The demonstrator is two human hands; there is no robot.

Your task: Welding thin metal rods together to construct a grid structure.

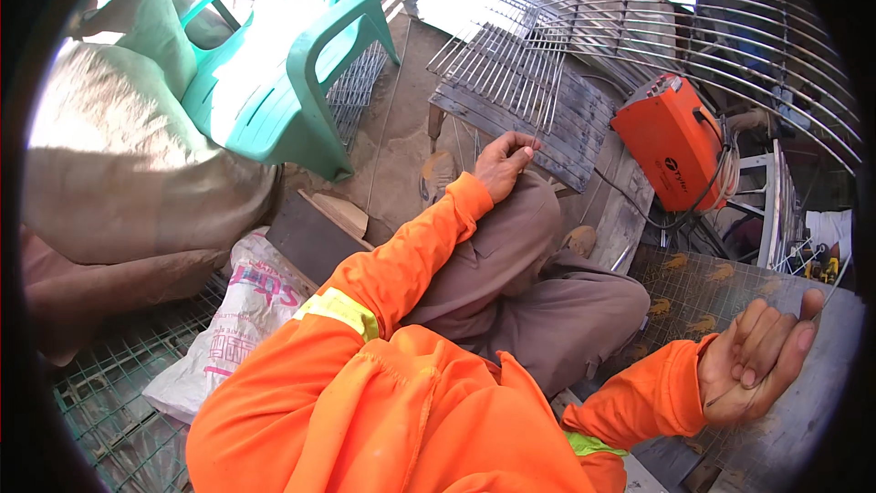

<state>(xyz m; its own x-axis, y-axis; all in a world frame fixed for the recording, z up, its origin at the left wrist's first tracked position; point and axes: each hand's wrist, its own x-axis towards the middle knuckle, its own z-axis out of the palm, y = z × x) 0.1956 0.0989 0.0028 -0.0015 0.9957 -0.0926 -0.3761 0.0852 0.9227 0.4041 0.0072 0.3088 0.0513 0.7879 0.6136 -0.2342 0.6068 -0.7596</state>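
Note:
My left hand (502, 167) reaches forward over my knee, its fingers pinched at the near edge of a metal rod grid (511, 68). The grid lies on a small grey wooden table (584, 110), its parallel rods pointing toward me. Whether the fingers grip a grid rod or a separate piece is too small to tell. Out to the right, my right hand (759, 361) is raised with fingers curled round a thin metal rod (837, 281). A length of that rod sticks out past the thumb; the palm hides much of it.
An orange welding machine (671, 141) with cables stands right of the table. Above it spreads a large curved rod rack (730, 9). A green plastic chair (265, 91) and bulky beige sacks (137, 146) fill the left. A white printed sack (242, 319) lies on green wire mesh (119, 429).

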